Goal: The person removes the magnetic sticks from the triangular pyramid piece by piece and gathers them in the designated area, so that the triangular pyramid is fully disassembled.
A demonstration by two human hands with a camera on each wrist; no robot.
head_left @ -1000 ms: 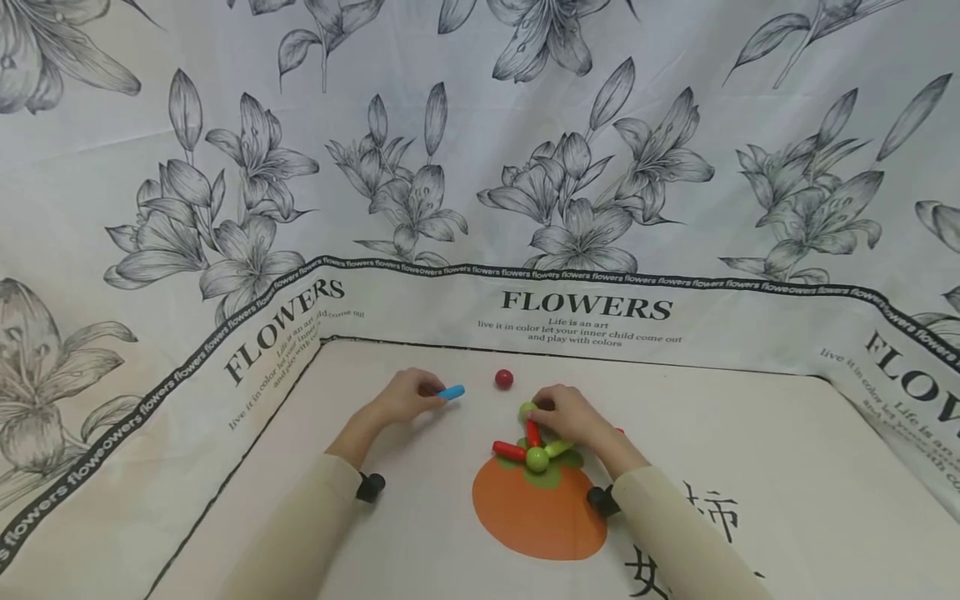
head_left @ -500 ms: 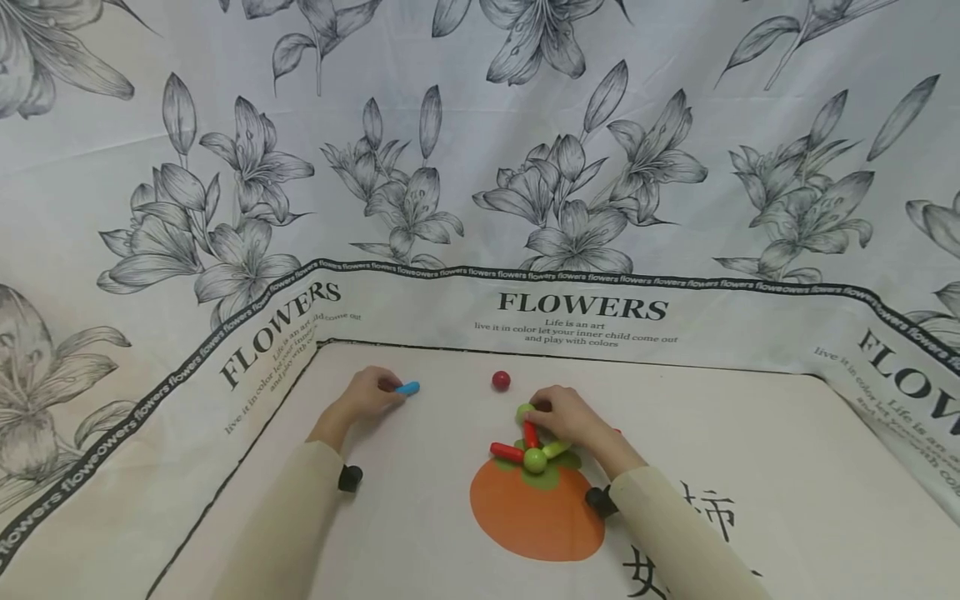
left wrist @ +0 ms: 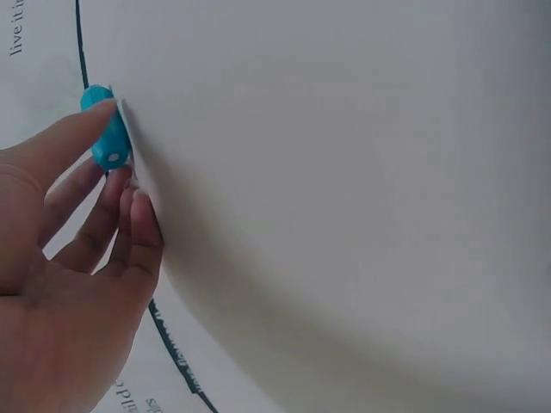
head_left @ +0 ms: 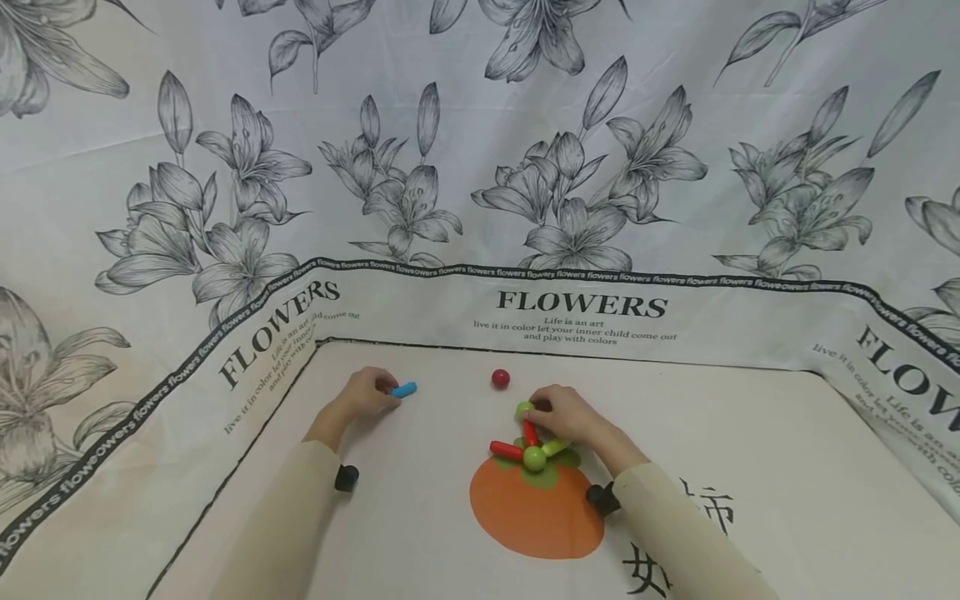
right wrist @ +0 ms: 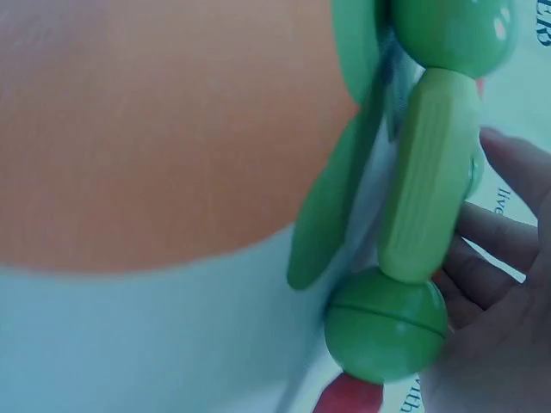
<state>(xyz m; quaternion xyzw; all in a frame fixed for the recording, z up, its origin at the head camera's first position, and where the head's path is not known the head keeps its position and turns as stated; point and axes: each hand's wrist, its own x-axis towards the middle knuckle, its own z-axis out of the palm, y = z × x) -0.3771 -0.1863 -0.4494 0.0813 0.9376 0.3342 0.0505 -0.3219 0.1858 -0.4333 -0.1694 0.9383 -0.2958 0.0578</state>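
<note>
Backdrop cloth [head_left: 420,304]: heading "FLOWERS" [head_left: 582,303] at centre and left, cut to "FLOW" at right. Below the centre heading: "Life is an art / live it in color let your inner child come out / and play with colors". Black band [head_left: 562,274]: "flowers", repeated. Bench [head_left: 787,442]: Chinese characters [head_left: 718,507], partly sleeve-covered.

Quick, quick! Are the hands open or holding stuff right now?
Left hand: closed, pinching the blue stick.
Right hand: closed, holding the joined red and green pieces near the far green ball.
</note>
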